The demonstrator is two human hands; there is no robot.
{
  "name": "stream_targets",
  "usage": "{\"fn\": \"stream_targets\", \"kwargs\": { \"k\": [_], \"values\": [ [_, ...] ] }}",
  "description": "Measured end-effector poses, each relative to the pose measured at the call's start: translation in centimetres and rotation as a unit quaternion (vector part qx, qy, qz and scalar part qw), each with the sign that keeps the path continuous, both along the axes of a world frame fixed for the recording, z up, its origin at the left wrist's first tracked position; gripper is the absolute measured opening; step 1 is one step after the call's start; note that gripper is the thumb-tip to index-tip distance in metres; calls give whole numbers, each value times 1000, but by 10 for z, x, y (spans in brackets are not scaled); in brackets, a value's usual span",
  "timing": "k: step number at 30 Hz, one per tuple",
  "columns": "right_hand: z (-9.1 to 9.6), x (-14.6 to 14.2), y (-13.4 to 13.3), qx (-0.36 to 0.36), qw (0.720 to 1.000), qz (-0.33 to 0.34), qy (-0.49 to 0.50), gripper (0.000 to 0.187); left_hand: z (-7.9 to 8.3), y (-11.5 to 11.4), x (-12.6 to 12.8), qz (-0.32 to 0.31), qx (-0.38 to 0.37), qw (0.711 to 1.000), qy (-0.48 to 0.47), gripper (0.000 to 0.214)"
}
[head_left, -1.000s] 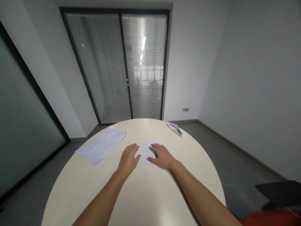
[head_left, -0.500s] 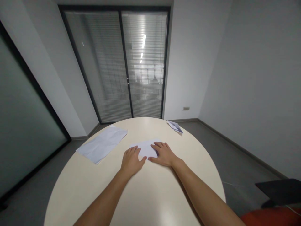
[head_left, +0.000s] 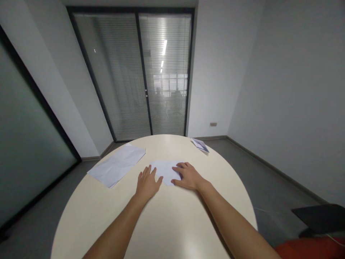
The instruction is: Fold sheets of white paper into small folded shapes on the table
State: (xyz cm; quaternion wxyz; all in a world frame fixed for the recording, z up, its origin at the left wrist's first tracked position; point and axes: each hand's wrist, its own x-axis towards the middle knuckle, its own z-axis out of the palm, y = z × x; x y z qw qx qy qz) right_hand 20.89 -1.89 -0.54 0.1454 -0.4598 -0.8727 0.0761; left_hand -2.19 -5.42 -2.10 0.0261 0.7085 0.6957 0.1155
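Observation:
A small white sheet of paper [head_left: 166, 172] lies flat on the round cream table [head_left: 161, 223], between my two hands. My left hand [head_left: 148, 183] rests at the paper's left edge with its fingers spread. On the right side of the sheet lies my right hand [head_left: 188, 176], fingers apart and touching the paper. Its fingers and palm hide the sheet's right edge. Neither hand grips anything.
To the left lies a larger stack of creased white paper [head_left: 117, 165]. A folded piece of paper [head_left: 199, 145] sits near the far right rim. Beyond the table stand glass doors with blinds [head_left: 129, 79]. A black and red chair [head_left: 318, 223] is at lower right.
My left hand has slid left, away from the right hand, uncovering more of the sheet. My right hand has stayed nearly in place on the paper.

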Motion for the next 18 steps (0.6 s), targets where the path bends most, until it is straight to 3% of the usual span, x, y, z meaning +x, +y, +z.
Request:
{"fn": "stream_targets", "kwargs": {
  "k": [9,18],
  "values": [
    [-8,-3,5,-8,1000,-5,-1,76,4,-8,6,-89,-10,996,-1,70],
    [-6,2,1,-46,999,8,-8,82,1,3,-10,-41,-12,999,-10,64]
  ]
}}
